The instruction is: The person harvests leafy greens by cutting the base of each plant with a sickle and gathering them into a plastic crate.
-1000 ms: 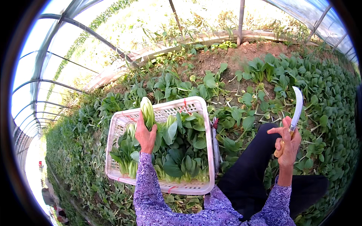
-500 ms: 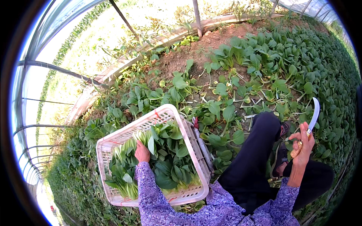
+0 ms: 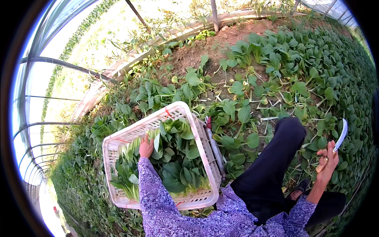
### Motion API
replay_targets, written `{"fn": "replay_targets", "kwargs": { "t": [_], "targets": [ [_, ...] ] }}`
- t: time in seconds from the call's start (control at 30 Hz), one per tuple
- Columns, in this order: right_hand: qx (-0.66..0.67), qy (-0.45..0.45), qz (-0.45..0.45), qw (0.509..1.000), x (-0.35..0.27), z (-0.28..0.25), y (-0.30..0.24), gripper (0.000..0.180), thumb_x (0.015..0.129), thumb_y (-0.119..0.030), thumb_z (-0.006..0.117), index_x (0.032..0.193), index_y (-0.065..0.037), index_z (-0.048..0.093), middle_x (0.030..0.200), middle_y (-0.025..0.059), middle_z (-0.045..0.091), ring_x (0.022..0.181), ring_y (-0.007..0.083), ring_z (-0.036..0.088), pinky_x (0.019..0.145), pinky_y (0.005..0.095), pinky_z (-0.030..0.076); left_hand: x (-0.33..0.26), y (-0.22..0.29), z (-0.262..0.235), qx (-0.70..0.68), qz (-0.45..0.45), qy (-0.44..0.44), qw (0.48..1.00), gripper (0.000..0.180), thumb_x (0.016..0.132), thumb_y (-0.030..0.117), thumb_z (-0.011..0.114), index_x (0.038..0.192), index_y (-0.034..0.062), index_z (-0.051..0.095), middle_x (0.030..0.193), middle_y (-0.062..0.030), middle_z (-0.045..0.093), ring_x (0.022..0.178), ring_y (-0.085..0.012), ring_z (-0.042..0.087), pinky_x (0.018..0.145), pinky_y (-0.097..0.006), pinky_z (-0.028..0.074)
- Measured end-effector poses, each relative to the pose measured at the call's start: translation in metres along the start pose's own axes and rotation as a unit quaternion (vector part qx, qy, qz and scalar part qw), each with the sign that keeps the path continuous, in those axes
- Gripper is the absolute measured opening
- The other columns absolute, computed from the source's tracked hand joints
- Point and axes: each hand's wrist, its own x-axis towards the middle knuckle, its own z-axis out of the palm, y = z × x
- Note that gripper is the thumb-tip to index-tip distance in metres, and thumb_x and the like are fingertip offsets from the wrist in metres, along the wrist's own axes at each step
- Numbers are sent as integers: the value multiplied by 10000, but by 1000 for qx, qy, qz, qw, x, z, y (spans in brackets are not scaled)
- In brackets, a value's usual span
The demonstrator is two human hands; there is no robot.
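Left hand (image 3: 146,147) down inside white plastic crate (image 3: 201,138), fingers curled among cut leafy greens (image 3: 177,166); grip not clear. Crate sits on planted bed, rim tight against plants (image 3: 237,110) on right. Right hand (image 3: 328,160) closed round knife (image 3: 340,136), blade up, well apart from crate. Bare soil (image 3: 221,43) open beyond.

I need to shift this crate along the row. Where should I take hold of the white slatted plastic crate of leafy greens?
Probably by the top rim of the white slatted plastic crate, at its two short ends, coming down from above. The leafy greens fill the inside, the left hand rests among them, and the rim stands bare above the leaves.
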Motion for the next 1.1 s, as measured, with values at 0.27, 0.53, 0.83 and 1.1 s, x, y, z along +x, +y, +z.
{"fn": "replay_targets", "kwargs": {
  "t": [0.27,0.53,0.83,1.1],
  "targets": [
    [86,-59,74,992,-6,13,10,395,872,-199,604,1163,33,472,685,40,557,542,92,562,364,156,280,27,-99,-50,147,132,158,968,315,862,219,467,1155,154,564,1014,-161,624,894,-353,597,737,-418,490],
    [70,-77,46,994,5,-20,-13,443,861,-126,577,1202,84,388,773,29,477,600,182,623,384,178,359,-23,30,-21,77,-73,209,972,240,661,306,697,769,93,678,783,-134,646,755,-294,617,658,-429,467],
    [96,-18,75,992,0,-61,-3,414,845,-103,581,1163,84,393,837,49,492,596,168,621,375,175,378,12,37,-133,-373,-35,37,927,127,735,140,639,792,42,581,597,-43,592,507,-147,571,449,-232,432],
    [131,-21,58,989,-9,-76,-2,429,839,-96,583,1172,94,388,793,48,501,568,171,608,381,188,368,-25,251,-188,-429,183,69,882,525,896,388,520,1268,25,443,1207,-139,516,1164,-192,462,943,-345,356]
  ]
}}
